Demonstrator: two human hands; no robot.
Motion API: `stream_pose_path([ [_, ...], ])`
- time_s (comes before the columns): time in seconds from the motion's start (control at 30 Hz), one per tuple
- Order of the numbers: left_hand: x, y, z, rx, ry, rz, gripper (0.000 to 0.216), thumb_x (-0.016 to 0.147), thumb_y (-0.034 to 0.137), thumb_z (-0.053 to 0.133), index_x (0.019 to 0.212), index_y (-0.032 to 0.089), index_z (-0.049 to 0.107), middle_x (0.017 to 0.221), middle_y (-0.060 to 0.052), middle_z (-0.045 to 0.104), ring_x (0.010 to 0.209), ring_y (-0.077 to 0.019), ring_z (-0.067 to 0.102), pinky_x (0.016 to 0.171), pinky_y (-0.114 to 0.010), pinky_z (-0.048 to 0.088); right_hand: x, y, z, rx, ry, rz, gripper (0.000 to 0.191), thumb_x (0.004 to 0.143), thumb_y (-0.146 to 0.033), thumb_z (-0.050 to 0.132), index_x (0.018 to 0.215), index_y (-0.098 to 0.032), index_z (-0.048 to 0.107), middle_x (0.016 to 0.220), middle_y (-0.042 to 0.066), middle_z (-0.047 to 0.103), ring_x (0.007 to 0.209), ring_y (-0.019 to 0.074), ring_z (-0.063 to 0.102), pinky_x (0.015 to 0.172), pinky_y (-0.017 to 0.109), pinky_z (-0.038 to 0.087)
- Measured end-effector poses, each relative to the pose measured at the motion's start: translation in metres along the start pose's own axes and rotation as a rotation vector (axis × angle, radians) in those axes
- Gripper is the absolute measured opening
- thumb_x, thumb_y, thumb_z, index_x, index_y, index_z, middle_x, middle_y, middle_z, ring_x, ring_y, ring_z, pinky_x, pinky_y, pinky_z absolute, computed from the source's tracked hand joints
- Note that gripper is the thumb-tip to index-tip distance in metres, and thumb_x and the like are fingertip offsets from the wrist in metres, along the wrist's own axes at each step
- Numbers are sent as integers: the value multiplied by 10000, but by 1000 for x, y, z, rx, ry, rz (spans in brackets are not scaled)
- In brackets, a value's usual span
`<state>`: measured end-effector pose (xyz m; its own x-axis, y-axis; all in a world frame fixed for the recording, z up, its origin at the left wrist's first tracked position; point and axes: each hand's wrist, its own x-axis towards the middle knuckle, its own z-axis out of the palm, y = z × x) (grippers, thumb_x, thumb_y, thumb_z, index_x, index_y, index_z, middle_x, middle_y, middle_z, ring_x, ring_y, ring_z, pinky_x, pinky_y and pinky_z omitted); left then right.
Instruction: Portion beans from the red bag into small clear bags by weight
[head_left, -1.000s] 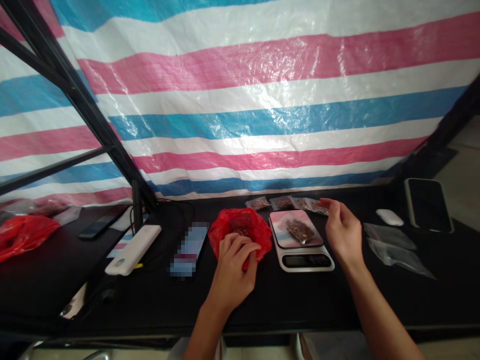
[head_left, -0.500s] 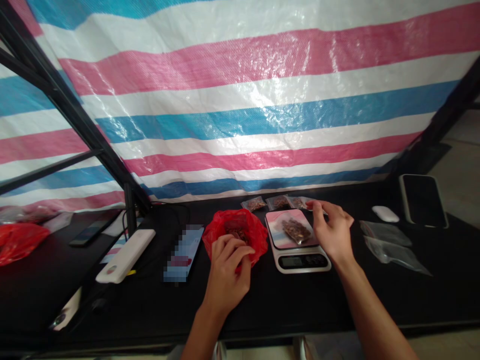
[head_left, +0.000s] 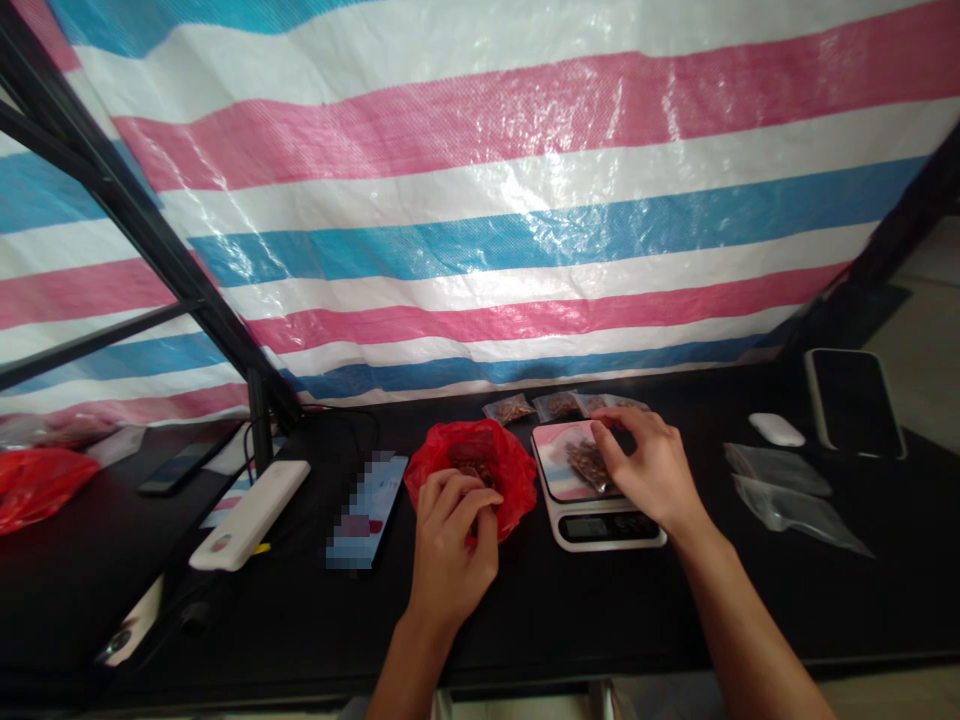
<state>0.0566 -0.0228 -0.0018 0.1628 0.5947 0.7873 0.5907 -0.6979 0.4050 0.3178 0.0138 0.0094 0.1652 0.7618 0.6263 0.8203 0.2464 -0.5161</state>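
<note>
My left hand [head_left: 457,540] is at the near rim of a red plastic bag [head_left: 517,480], its fingers curled in and thumb against them; what they pinch is hidden. Inside the bag lie brown dried bits [head_left: 474,468]. To the right, my right hand [head_left: 649,460] hovers over a white digital kitchen scale [head_left: 555,515], with thumb and index finger slightly apart. A small clear bag of brown dried pieces [head_left: 589,465] lies on the scale's plate, beside the thumb and partly covered by the hand.
Several filled small bags [head_left: 556,405] lie behind the scale. Flat clear bags [head_left: 787,500], a white case [head_left: 777,430] and a phone [head_left: 855,402] are at the right. Left are a partly blurred phone [head_left: 386,500], a white power bank [head_left: 251,515] and a black frame post [head_left: 259,415].
My right hand has moved left, from the scale's right edge to over its plate, now covering part of the small bag there. The left hand stays at the red bag.
</note>
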Motion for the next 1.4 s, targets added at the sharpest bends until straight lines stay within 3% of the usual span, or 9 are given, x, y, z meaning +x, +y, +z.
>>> stream_pose_path([
  [0.17, 1, 0, 2, 27, 80, -18, 261, 899, 17, 546, 877, 231, 693, 867, -31, 679, 903, -206, 584, 844, -379, 518, -7, -3, 4, -135, -237, 16, 363, 859, -478, 679, 1141, -251, 709, 1055, 68, 746, 1025, 325, 687, 894, 467, 452],
  [0.23, 2, -1, 2, 24, 118, -25, 256, 901, 14, 547, 869, 224, 689, 854, -27, 672, 883, -198, 586, 830, -368, 511, -9, -4, 8, -163, -290, 8, 341, 851, -431, 704, 1138, -247, 709, 1097, 73, 743, 1050, 330, 682, 906, 468, 441],
  [0.33, 3, -1, 3, 21, 161, -34, 243, 908, 22, 555, 850, 217, 688, 833, -21, 660, 860, -188, 591, 808, -352, 502, -10, -12, 12, -121, -291, -25, 261, 874, -311, 697, 1126, -248, 713, 1130, 68, 743, 1082, 308, 675, 917, 442, 426],
  [0.5, 5, -3, 3, 23, 246, -81, 228, 909, 33, 561, 822, 208, 680, 826, -17, 648, 832, -172, 599, 785, -318, 500, -11, -48, 20, -11, -307, -214, 252, 922, -235, 678, 1165, -294, 712, 1166, 37, 738, 1108, 272, 629, 972, 435, 376],
  [0.7, 7, -6, 4, 25, 308, -164, 229, 906, 48, 555, 788, 205, 673, 791, -12, 643, 807, -168, 606, 774, -299, 501, -17, -76, 35, -57, -397, -279, 354, 933, -152, 642, 1255, -292, 687, 1154, 45, 745, 1129, 294, 589, 909, 446, 355],
  [0.87, 7, -6, 2, 3, 314, -171, 232, 906, 42, 547, 788, 201, 667, 786, -10, 635, 800, -161, 602, 769, -288, 497, -19, -75, 39, -66, -379, -271, 365, 933, -173, 649, 1281, -282, 678, 1134, 54, 750, 1112, 288, 607, 912, 448, 362],
  [1.03, 6, -4, -3, -49, 240, -134, 237, 909, 36, 536, 803, 202, 668, 792, -7, 631, 783, -151, 621, 748, -280, 504, -19, -75, 36, -78, -348, -301, 353, 939, -174, 645, 1266, -302, 687, 1139, 39, 751, 1108, 287, 612, 898, 443, 355],
  [1.2, 4, -7, -8, -78, 221, -139, 238, 914, 35, 532, 811, 198, 673, 804, -11, 628, 785, -144, 625, 745, -269, 512, -15, -66, 31, -83, -232, -256, 309, 928, -241, 696, 1230, -306, 705, 1096, 35, 762, 1054, 294, 636, 906, 455, 348],
  [1.4, 1, -11, -9, -84, 214, -168, 239, 912, 40, 533, 806, 198, 678, 813, -16, 623, 789, -145, 626, 741, -262, 515, -14, -59, 28, 50, -280, -245, 288, 914, -223, 709, 1188, -314, 711, 1141, 18, 767, 1094, 276, 655, 935, 437, 371],
])
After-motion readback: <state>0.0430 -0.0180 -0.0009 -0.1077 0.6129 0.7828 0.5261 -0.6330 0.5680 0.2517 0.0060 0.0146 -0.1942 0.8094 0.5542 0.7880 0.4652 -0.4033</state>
